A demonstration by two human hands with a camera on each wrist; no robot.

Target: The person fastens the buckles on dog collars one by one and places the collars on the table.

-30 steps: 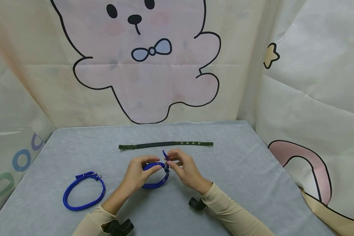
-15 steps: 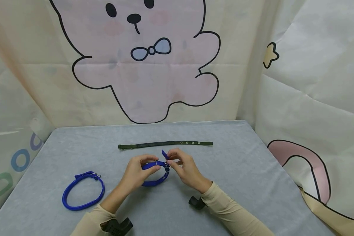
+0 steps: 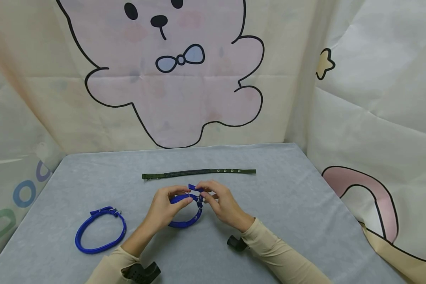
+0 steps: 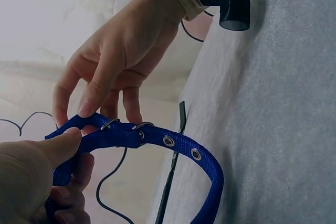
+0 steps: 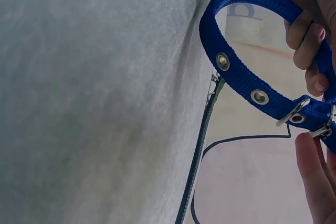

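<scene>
Both hands on blue woven nylon collar [image 3: 184,211] at its metal buckle [image 3: 199,200], just above grey cloth-covered counter [image 3: 287,205]

Left hand [image 3: 167,207] pinches strap left of buckle, thumb on top; right hand [image 3: 221,203] pinches free strap tip [image 3: 193,187] right at buckle, fingers curled. Loop hangs toward the person, eyelet run leading to buckle between the two grips. Right hand nearer the tip. Closed blue collar [image 3: 100,230] lies well left; flat dark green strap [image 3: 198,172] lies crosswise behind
</scene>
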